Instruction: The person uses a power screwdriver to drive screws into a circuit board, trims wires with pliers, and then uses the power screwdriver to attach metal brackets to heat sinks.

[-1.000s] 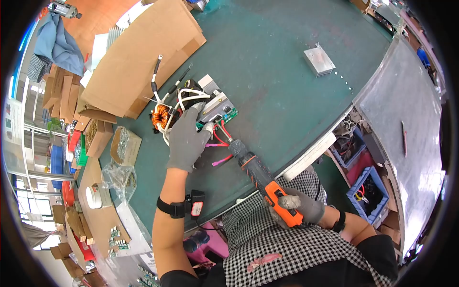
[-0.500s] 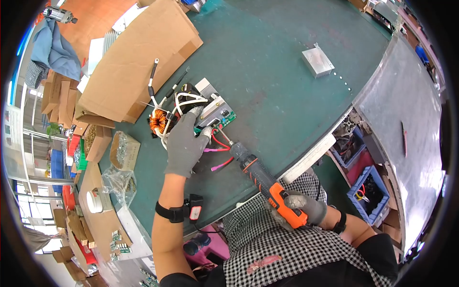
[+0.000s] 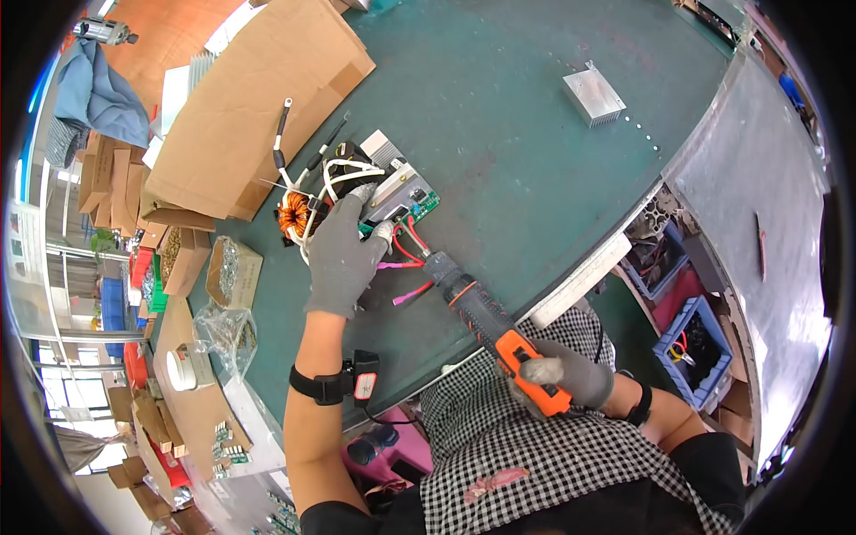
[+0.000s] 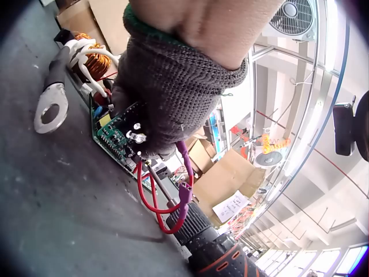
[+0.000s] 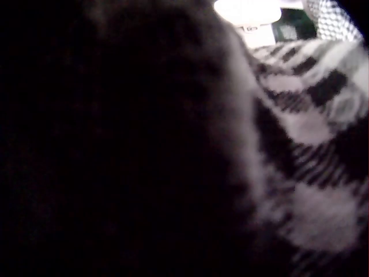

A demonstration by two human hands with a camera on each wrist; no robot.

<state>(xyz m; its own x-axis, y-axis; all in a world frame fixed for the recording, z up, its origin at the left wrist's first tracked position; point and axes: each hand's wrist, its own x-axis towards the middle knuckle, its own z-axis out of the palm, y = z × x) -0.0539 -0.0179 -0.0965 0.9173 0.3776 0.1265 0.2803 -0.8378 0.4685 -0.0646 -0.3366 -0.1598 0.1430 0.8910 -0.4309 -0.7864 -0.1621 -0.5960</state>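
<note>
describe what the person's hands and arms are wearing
The left hand and right hand wear grey knit gloves. A black strap with a small black device circles the left wrist; a black band circles the right.

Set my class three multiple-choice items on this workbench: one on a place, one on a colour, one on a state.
1. Where does the silver heat sink lie?
A on a chair
B on the green table, apart from both hands
C on the floor

2. What colour is the grip of the electric screwdriver?
A yellow
B blue
C orange

3. What is the left hand doing?
A resting on the circuit board
B hanging idle
C holding a cup

Answers:
1 B, it lies alone on bare table beyond the board.
2 C, orange shows in the grasp of the right hand.
3 A, its gloved fingers lie on the board.
</note>
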